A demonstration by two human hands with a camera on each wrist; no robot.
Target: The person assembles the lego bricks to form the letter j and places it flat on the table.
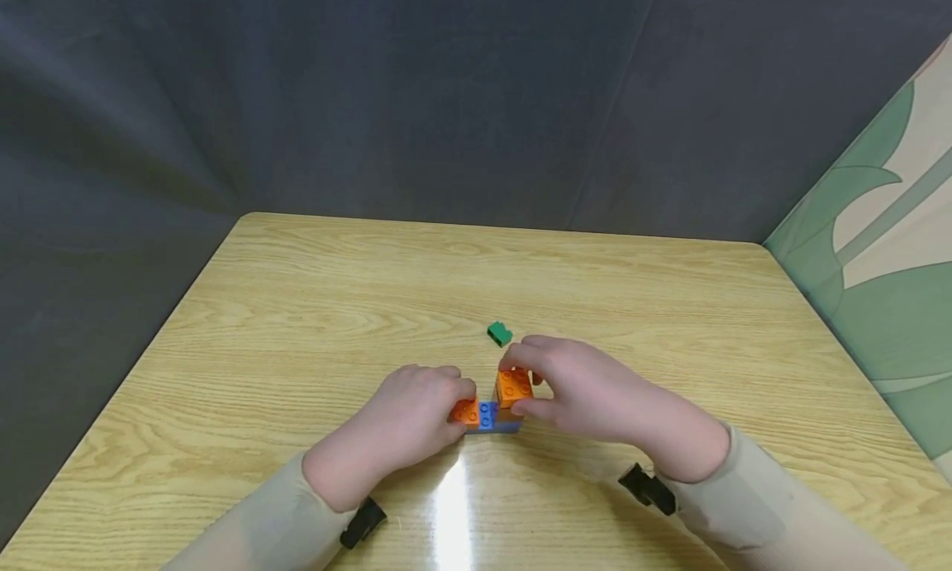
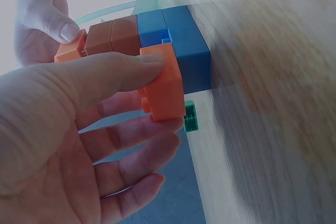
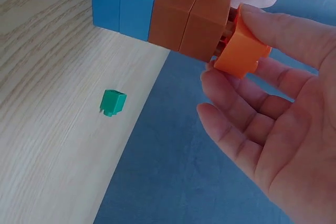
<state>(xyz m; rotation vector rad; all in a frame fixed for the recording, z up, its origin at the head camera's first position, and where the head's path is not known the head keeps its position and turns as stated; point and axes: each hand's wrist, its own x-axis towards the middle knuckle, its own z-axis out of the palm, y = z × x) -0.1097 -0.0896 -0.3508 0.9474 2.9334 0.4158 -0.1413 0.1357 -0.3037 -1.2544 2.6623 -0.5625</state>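
Note:
A long blue brick [image 2: 191, 51] lies on the table as a base. At its right end rises a column of a smaller blue brick [image 3: 144, 6] and two brown bricks [image 3: 202, 24]. My right hand [image 1: 587, 393] pinches an orange brick [image 3: 241, 48] by its sides over the upper brown brick; studs show in a narrow, tilted gap between them. My left hand [image 1: 412, 410] pinches a second orange brick [image 2: 165, 82] between thumb and fingers at the base's left end. Blue studs [image 1: 487, 414] show between the left orange brick and the column.
A small green brick [image 1: 500, 333] lies on the wooden table [image 1: 335, 290] just beyond both hands. Dark cloth [image 1: 446, 100] hangs behind the table. A leaf-patterned cloth [image 1: 878, 249] borders its right side.

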